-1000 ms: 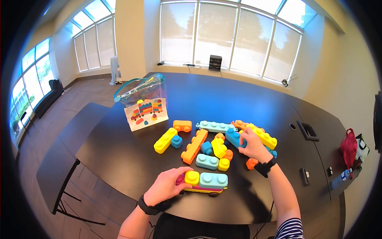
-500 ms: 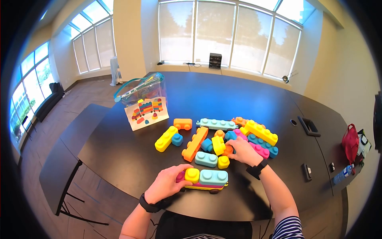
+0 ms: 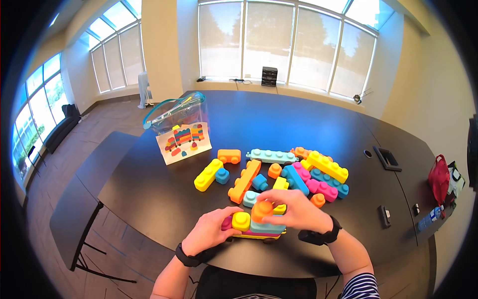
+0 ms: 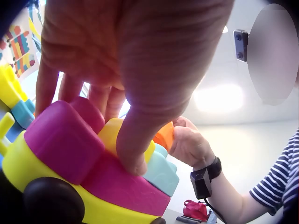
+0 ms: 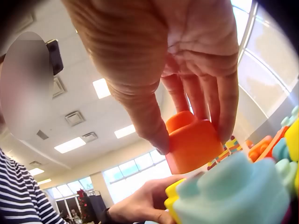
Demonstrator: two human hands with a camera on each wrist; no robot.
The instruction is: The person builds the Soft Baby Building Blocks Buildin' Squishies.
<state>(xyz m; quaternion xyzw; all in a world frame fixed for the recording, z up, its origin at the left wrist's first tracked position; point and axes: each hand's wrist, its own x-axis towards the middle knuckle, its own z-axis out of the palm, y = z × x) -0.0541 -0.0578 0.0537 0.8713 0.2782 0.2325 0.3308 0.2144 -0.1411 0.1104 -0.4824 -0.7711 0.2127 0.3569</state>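
My left hand (image 3: 206,231) grips a block-built toy car near the table's front, thumb across a small yellow block (image 3: 241,221), fingers on the far side. The car has a yellow wheeled base (image 4: 28,172) with magenta blocks (image 4: 60,135) on it. A light blue block (image 3: 259,228) sits on top beside the yellow one. My right hand (image 3: 298,209) pinches an orange block (image 5: 194,144) between thumb and fingers. In the right wrist view this block is close over the light blue block's end, stud upward.
Loose blocks lie just beyond the car, among them a long orange piece (image 3: 244,180), a teal block (image 3: 296,180) and a long yellow block (image 3: 326,167). A clear bag (image 3: 186,114) with a picture card (image 3: 184,143) stands behind them on the left. A water bottle (image 3: 429,218) is far right.
My right hand moved from the blue blocks to an orange block among the pile, took hold of it and brought it toward me over the car. The left hand stays in place.
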